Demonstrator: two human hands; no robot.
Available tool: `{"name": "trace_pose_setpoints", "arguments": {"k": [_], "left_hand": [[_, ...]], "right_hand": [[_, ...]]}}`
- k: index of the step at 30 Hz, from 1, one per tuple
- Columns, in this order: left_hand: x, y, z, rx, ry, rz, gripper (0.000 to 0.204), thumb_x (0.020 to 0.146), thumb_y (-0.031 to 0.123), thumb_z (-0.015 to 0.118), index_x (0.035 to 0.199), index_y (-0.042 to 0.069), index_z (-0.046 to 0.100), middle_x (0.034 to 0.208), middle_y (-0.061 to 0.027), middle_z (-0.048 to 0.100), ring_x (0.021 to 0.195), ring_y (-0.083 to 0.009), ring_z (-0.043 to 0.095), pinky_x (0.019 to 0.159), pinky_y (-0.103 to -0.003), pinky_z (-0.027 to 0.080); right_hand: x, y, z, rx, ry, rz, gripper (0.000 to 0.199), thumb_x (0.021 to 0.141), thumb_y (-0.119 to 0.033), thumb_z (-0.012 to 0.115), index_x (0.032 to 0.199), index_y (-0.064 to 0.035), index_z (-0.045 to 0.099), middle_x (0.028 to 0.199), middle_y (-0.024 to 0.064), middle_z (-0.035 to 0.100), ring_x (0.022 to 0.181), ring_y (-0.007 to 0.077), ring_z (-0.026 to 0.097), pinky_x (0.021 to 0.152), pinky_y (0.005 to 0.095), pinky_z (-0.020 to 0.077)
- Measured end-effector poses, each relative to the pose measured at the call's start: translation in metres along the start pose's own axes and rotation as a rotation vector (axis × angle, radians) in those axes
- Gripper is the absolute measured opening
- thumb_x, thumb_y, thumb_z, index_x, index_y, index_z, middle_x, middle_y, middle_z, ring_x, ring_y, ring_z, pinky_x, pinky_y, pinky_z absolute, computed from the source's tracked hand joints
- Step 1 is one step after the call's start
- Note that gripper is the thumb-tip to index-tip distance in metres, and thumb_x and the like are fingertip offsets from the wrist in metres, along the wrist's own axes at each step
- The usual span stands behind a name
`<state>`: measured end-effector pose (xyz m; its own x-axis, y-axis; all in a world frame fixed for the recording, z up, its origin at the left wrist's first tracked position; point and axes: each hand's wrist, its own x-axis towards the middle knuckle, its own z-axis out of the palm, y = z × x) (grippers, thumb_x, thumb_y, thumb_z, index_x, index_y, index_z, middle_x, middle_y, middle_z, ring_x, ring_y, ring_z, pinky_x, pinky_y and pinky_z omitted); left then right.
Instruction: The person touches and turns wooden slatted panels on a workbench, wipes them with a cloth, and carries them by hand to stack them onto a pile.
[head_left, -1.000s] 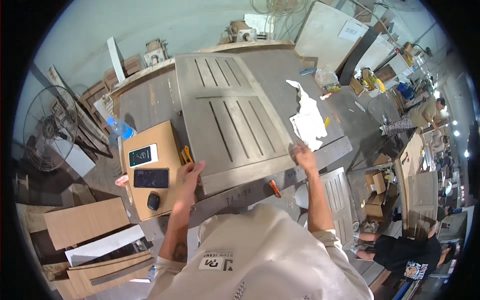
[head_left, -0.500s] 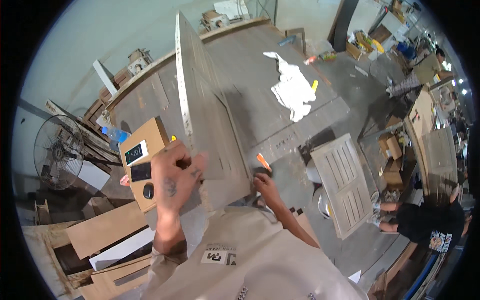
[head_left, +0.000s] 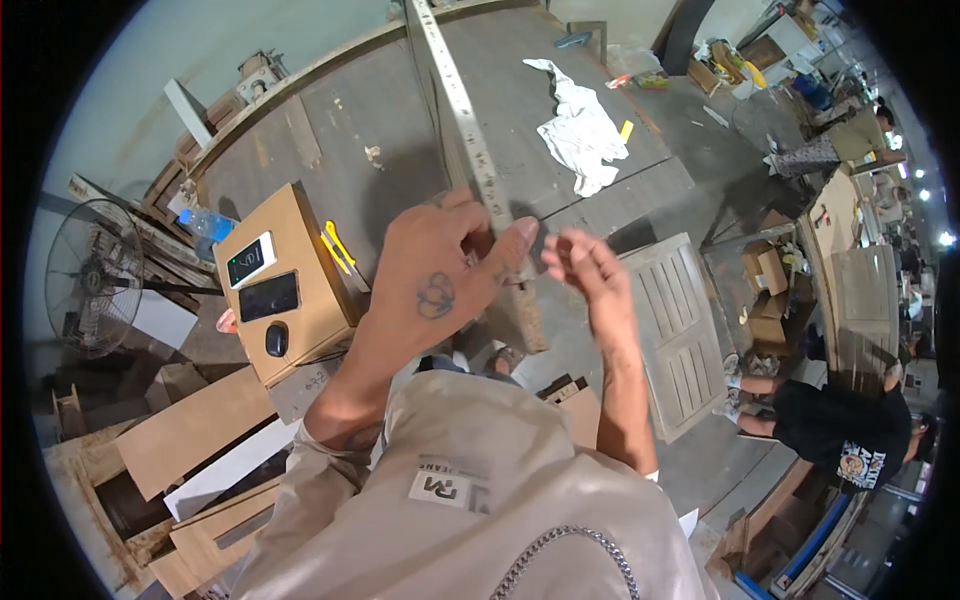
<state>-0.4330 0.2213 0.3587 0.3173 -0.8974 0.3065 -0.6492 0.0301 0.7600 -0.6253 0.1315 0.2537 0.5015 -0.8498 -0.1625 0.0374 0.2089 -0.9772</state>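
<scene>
A greyish wooden cabinet door [head_left: 465, 120] stands on its edge on the worktable, its narrow pale, speckled side facing up. My left hand [head_left: 440, 260] is closed round the near end of that edge, thumb lying across it and fingers partly hidden behind. Just to the right of the door, my right hand [head_left: 595, 275] is raised with loosely curled fingers apart, holding nothing. A white cloth [head_left: 580, 130] lies crumpled on the table beyond it, next to a small yellow object [head_left: 626, 131].
On my left, a cardboard box [head_left: 300, 235] carries a white phone [head_left: 251, 261], a dark phone [head_left: 268, 296] and a black mouse [head_left: 277, 339]. A yellow utility knife [head_left: 338, 249] lies beside it. A louvred panel [head_left: 685, 335] leans at right, near a person in black [head_left: 840, 430].
The door has swung from leaning left to leaning right, showing its top edge. My left hand moved right with it. My right hand rose from the door's lower corner and opened.
</scene>
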Motion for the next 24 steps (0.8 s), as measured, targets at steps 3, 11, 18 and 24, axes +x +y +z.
{"name": "trace_pose_setpoints", "arguments": {"k": [3, 11, 18, 24], "left_hand": [[-0.001, -0.024, -0.013, -0.236, -0.185, -0.032, 0.039, 0.092, 0.031, 0.061, 0.072, -0.003, 0.061, 0.062, -0.0077, 0.046, 0.054, -0.0160, 0.042, 0.052, -0.030, 0.033], [-0.051, -0.136, -0.027, -0.256, -0.188, -0.232, 0.037, 0.092, 0.028, 0.058, 0.074, -0.004, 0.061, 0.062, -0.0109, 0.050, 0.055, -0.0168, 0.045, 0.053, -0.032, 0.035], [-0.093, -0.189, -0.003, -0.457, -0.442, -0.361, 0.031, 0.092, 0.024, 0.057, 0.078, -0.004, 0.061, 0.060, -0.0157, 0.048, 0.054, -0.0144, 0.044, 0.051, -0.034, 0.035], [-0.076, -0.190, -0.007, -0.437, -0.532, -0.267, 0.033, 0.090, 0.024, 0.057, 0.074, -0.005, 0.054, 0.062, -0.0197, 0.048, 0.052, -0.0234, 0.043, 0.054, -0.040, 0.037]], "right_hand": [[0.009, -0.046, 0.020, 0.150, -0.118, -0.080, 0.055, 0.097, -0.039, 0.047, 0.133, 0.0031, 0.045, 0.133, 0.0187, 0.050, 0.119, 0.0262, 0.052, 0.100, 0.0371, 0.0427], [0.023, -0.084, 0.042, 0.014, 0.052, 0.068, 0.073, 0.091, -0.052, 0.054, 0.136, 0.0031, 0.042, 0.133, 0.0147, 0.050, 0.117, 0.0203, 0.051, 0.100, 0.0321, 0.0382], [0.023, -0.091, 0.055, 0.139, 0.151, 0.062, 0.082, 0.092, -0.062, 0.042, 0.137, 0.0065, 0.038, 0.133, 0.0178, 0.050, 0.117, 0.0243, 0.051, 0.100, 0.0341, 0.0397], [0.022, -0.095, 0.069, 0.114, 0.179, 0.104, 0.085, 0.090, -0.063, 0.045, 0.140, 0.0048, 0.035, 0.138, 0.0169, 0.046, 0.121, 0.0257, 0.048, 0.102, 0.0353, 0.0377]]}}
